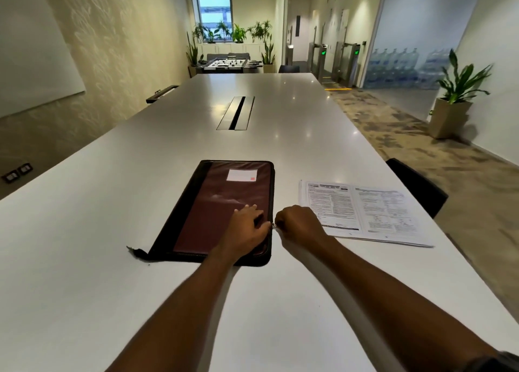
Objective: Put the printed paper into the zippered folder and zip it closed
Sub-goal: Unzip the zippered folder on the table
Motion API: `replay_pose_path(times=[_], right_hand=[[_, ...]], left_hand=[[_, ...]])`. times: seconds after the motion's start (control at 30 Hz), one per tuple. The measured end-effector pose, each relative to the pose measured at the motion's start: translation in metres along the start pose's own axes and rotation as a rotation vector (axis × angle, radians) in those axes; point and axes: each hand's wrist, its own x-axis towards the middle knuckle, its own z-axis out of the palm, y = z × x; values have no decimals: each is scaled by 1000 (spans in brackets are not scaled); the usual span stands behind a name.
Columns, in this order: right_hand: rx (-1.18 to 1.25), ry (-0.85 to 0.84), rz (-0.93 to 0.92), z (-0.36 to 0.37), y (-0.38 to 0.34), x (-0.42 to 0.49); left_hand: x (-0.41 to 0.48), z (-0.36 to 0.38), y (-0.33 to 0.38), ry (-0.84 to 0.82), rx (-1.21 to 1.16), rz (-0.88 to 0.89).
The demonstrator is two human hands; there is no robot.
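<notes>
A dark maroon zippered folder (222, 206) with black edging lies flat and closed on the white table (84, 259). A white label sits near its far right corner. My left hand (247, 227) presses flat on the folder's near right part. My right hand (297, 223) is curled beside the folder's right edge and pinches the small metal zipper pull (273, 226). The printed paper (359, 211), an open double page of dense text, lies on the table just right of my right hand.
A metal cable hatch (236, 113) is set into the table's middle, farther away. A dark chair back (415, 186) stands at the table's right edge. A potted plant (455, 102) stands on the carpet at the right.
</notes>
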Motion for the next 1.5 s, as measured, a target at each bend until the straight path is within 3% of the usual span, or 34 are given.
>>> replay_pose_path(times=[0.17,0.33,0.43,0.57,0.77,1.07,1.3,1.5], right_hand=[[-4,38,26,9,-10,6],[-44,105,-33,10,-11,2],[-104,136,24,7,-10,0],[-137,98,130,6,-17,7],[-61,-17,-30,-1,-10,5],[113,-186,-77,-12,-21,-25],[296,-109,83,-4,-41,-54],[374,-50,173,3,-66,-69]], left_hand=[[-18,6,-11,-302,318,119],[-28,2,-15,-176,116,159],[-30,0,-13,-116,-48,139],[-30,-2,-16,-120,-57,142],[-27,-2,-19,-118,-91,159],[-25,1,-23,-124,-97,157],[-30,-9,-22,-188,-98,203],[-38,-18,-12,-51,-299,199]])
